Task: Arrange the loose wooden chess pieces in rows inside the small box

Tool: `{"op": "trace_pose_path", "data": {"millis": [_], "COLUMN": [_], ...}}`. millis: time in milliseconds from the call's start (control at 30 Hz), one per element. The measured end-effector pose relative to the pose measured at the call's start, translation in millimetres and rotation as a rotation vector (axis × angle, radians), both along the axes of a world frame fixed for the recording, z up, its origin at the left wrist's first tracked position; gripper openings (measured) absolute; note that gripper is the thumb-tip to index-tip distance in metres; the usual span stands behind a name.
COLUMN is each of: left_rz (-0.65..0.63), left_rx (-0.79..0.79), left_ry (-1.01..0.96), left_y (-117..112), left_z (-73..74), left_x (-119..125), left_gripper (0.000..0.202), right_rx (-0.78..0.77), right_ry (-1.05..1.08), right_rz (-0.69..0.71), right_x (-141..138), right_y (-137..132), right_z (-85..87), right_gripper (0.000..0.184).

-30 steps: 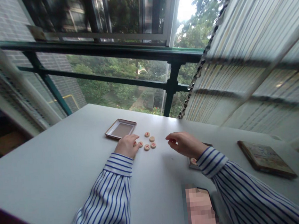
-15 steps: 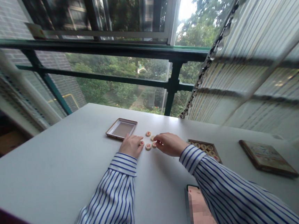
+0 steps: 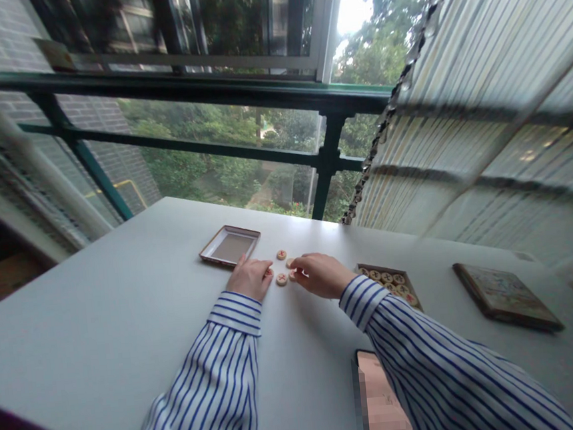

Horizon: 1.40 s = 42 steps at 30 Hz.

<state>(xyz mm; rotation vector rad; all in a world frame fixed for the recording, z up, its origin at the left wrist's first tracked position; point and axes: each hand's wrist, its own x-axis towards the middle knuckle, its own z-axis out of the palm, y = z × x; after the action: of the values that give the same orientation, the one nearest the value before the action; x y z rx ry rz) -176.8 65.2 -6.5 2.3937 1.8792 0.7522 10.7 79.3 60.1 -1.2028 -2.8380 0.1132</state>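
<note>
Several round wooden Chinese chess pieces with red marks lie in a small ring on the white table. The far piece (image 3: 281, 255) and the near piece (image 3: 282, 279) show clearly between my hands. My left hand (image 3: 250, 278) rests at the left of the ring, thumb and index finger closed about a piece (image 3: 270, 272) that they partly cover. From the right, my right hand (image 3: 323, 274) reaches in with bent fingers pinched at a piece (image 3: 289, 263). Another piece (image 3: 292, 275) sits under its fingertips, partly hidden.
An empty shallow box lid (image 3: 229, 245) lies behind my left hand. Beside my right forearm is an open box (image 3: 409, 282) filled with more pieces. A flat patterned box (image 3: 507, 296) lies farther right, and a phone (image 3: 382, 394) is partly under my right sleeve. Window and railing stand behind.
The view has shifted slightly, so everything sits a little up and left. My left fingers cover more of their piece. Both hands otherwise stay around the ring of pieces.
</note>
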Motion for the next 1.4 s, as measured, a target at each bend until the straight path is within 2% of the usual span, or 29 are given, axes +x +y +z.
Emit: {"op": "trace_pose_path", "data": {"millis": [333, 633, 800, 933, 1233, 1400], "left_rz": [-0.025, -0.147, -0.191, -0.202, -0.294, -0.339], "left_rx": [0.118, 0.297, 0.287, 0.296, 0.188, 0.181], "left_ry": [-0.080, -0.253, -0.351, -0.376, -0.460, -0.497], "left_y": [-3, -11, -18, -22, -29, -32], "left_z": [9.9, 20.2, 26.8, 26.6, 31.0, 33.1], "left_x": [9, 26, 42, 58, 93, 112], "left_gripper": [0.034, 0.030, 0.033, 0.031, 0.033, 0.035], "right_rx": [0.007, 0.040, 0.046, 0.042, 0.045, 0.059], "right_ry": [0.049, 0.164, 0.243, 0.291, 0.389, 0.462], "right_rz": [-0.031, -0.036, -0.056, -0.104, -0.176, -0.200], "right_x": [12, 39, 61, 80, 116, 131], "right_y": [-3, -8, -16, -25, -42, -48], "right_z": [5.8, 16.1, 24.7, 28.4, 25.7, 23.5], "right_gripper": [0.027, 0.026, 0.025, 0.025, 0.026, 0.024]}}
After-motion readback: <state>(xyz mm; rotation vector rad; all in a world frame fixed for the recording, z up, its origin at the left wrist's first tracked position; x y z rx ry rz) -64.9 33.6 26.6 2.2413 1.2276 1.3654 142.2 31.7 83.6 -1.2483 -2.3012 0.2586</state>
